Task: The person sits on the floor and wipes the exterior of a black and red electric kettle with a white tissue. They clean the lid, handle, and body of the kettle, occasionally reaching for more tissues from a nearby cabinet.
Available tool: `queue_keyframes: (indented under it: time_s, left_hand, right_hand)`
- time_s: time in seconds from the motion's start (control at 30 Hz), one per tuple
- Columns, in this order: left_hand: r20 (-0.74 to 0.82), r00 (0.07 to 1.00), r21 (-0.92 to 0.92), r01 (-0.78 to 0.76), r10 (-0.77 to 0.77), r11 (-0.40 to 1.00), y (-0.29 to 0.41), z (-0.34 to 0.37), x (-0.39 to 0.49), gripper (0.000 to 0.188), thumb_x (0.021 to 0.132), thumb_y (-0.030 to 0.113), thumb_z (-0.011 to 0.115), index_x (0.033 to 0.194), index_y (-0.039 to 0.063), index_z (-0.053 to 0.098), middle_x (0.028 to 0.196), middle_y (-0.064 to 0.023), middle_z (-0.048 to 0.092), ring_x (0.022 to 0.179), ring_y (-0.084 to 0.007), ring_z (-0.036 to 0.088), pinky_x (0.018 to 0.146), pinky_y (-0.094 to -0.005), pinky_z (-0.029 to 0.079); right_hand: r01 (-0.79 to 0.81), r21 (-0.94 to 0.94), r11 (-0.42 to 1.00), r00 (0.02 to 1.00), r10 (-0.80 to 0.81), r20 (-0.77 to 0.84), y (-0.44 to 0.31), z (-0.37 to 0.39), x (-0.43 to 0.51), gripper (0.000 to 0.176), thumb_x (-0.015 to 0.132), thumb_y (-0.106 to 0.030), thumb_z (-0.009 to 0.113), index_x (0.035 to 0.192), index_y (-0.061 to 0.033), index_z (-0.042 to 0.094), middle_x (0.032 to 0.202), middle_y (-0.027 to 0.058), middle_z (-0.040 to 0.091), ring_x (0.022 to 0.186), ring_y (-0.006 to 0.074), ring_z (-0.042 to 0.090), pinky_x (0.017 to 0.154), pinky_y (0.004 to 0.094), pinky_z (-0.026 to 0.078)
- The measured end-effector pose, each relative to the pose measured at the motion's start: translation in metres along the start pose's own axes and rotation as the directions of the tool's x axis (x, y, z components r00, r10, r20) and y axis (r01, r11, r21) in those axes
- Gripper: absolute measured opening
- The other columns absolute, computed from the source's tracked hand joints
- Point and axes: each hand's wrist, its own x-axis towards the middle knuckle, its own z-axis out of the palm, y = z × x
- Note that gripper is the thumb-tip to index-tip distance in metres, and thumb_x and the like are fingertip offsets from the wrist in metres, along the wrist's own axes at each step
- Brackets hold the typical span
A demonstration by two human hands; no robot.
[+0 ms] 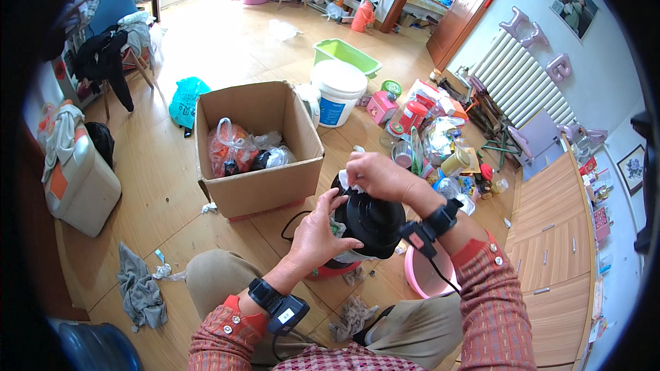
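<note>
A black-lidded kitchen appliance, perhaps a blender or soymilk maker point(379, 221), stands on the floor before me, with a red base partly visible below. My left hand point(319, 232) spreads its fingers and thumb around the left side of the black top. Over the lid's far edge, my right hand point(379, 175) pinches a white tissue or cloth point(344, 179) against the black surface. A black cord point(287, 226) curves out at the left of the appliance. Its lower side is partly hidden by my left hand.
An open cardboard box point(263, 196) with bagged things stands at the front left. A pink basin point(428, 273) is near my right knee. Jars and packets point(412, 116) crowd the right, beside a white bucket point(337, 95). A grey rag point(142, 288) lies left.
</note>
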Motion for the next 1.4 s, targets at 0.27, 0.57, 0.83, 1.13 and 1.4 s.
queue_keyframes:
  time_s: [0.27,0.57,0.83,1.13,1.4]
  left_hand:
    - [-0.002,1.000,0.002,-0.031,0.031,1.000,-0.003,0.002,0.000,0.109,0.061,0.027,0.094,0.147,0.006,0.031,0.139,-0.0077,0.061,0.124,-0.0330,0.060,0.104,-0.0412,0.049]
    - [0.012,1.000,0.006,0.001,-0.001,1.000,0.001,-0.001,-0.001,0.109,0.060,0.025,0.095,0.146,0.005,0.032,0.140,-0.0097,0.061,0.125,-0.0316,0.059,0.105,-0.0400,0.047]
    - [-0.002,1.000,0.014,-0.010,0.010,1.000,0.000,0.002,-0.001,0.109,0.059,0.024,0.096,0.146,0.005,0.033,0.140,-0.0095,0.061,0.127,-0.0307,0.059,0.104,-0.0399,0.048]
    - [-0.037,0.999,-0.093,-0.040,0.037,0.995,-0.002,0.010,0.001,0.107,0.055,0.006,0.096,0.144,0.001,0.037,0.135,-0.0160,0.061,0.129,-0.0253,0.057,0.111,-0.0356,0.043]
    - [-0.040,0.997,-0.057,-0.068,0.066,0.996,-0.006,0.013,0.001,0.105,0.056,0.011,0.097,0.143,0.001,0.039,0.137,-0.0180,0.061,0.128,-0.0259,0.058,0.109,-0.0357,0.044]
  right_hand:
    - [-0.192,-0.204,0.960,0.972,0.157,-0.177,0.042,-0.005,0.006,0.004,0.081,0.001,0.067,0.082,-0.0024,0.066,0.089,0.0144,0.065,0.089,0.0330,0.067,0.079,0.0383,0.054]
    - [-0.164,0.203,0.965,0.974,0.192,-0.123,0.040,0.004,-0.009,0.007,0.080,-0.004,0.076,0.087,-0.0032,0.073,0.088,0.0105,0.067,0.088,0.0236,0.067,0.080,0.0330,0.052]
    - [-0.248,0.478,0.843,0.889,0.394,-0.234,0.042,0.019,-0.087,0.007,0.086,-0.005,0.075,0.091,-0.0003,0.074,0.089,0.0043,0.065,0.084,0.0148,0.063,0.077,0.0278,0.050]
    - [-0.319,0.482,0.816,0.640,0.561,-0.526,-0.020,0.064,-0.150,0.007,0.087,-0.002,0.070,0.092,0.0025,0.069,0.086,0.0084,0.061,0.083,0.0170,0.063,0.073,0.0292,0.050]
    - [-0.318,0.186,0.930,0.584,0.347,-0.734,-0.087,0.095,-0.143,0.009,0.085,-0.002,0.068,0.093,-0.0017,0.063,0.085,0.0136,0.057,0.079,0.0324,0.061,0.069,0.0426,0.051]
